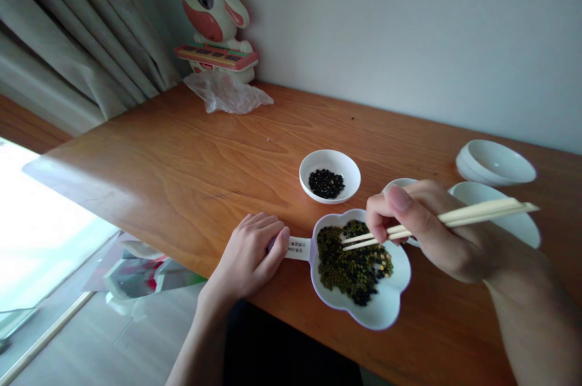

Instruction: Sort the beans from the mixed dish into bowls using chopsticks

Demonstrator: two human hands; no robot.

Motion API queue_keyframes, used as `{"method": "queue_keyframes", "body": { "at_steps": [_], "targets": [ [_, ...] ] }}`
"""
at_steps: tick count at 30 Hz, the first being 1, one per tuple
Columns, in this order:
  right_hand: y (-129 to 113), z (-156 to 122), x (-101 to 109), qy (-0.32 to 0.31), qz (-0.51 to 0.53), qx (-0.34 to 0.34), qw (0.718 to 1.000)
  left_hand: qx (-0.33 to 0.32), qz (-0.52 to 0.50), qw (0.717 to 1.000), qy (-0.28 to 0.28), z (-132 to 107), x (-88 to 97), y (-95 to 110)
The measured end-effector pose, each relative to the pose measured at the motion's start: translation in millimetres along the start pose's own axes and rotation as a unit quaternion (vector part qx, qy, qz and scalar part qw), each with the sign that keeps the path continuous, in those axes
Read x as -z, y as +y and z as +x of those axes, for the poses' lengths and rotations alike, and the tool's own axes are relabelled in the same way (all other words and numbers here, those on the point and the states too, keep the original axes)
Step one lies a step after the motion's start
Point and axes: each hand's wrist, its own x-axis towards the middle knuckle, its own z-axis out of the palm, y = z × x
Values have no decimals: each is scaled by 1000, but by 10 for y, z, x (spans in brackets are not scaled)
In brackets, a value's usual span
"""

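Note:
My left hand (254, 249) is closed around the handle of a white flower-shaped dish (386, 307) with a purple rim. A printed label shows on the handle beside my thumb. In the dish lie mixed green and black beans (350, 271), with a few pale ones at the right. My right hand (436, 228) grips a pair of wooden chopsticks (473, 214), their tips down among the beans. Whether a bean is between the tips I cannot tell. Just behind the dish, a round white bowl (352, 180) holds black beans (326, 183).
Stacked white bowls (509, 165) stand at the back right, with another white bowl (522, 222) partly behind my right hand. A cow-shaped toy keyboard (213, 22) and a crumpled plastic bag (231, 95) are at the far left of the wooden table (182, 162).

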Motion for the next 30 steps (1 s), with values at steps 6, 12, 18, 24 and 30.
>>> {"method": "queue_keyframes", "body": {
  "at_steps": [6, 12, 18, 24, 30],
  "targets": [
    [-14, 2, -19, 7, -6, -1, 1000, -2, -1, 1000, -1, -8, 4, 4],
    [-51, 3, -25, 8, 3, -31, 999, -3, -5, 1000, -5, -7, 8, 0],
    [-14, -17, -6, -3, 0, -27, 1000, -4, -5, 1000, -5, -4, 6, -2],
    [16, -34, 1, -16, -14, -42, 999, -3, -5, 1000, -8, -3, 3, -3],
    [21, -38, -5, -22, -12, -47, 999, -3, -5, 1000, -7, -6, 4, -3]
  ]
}}
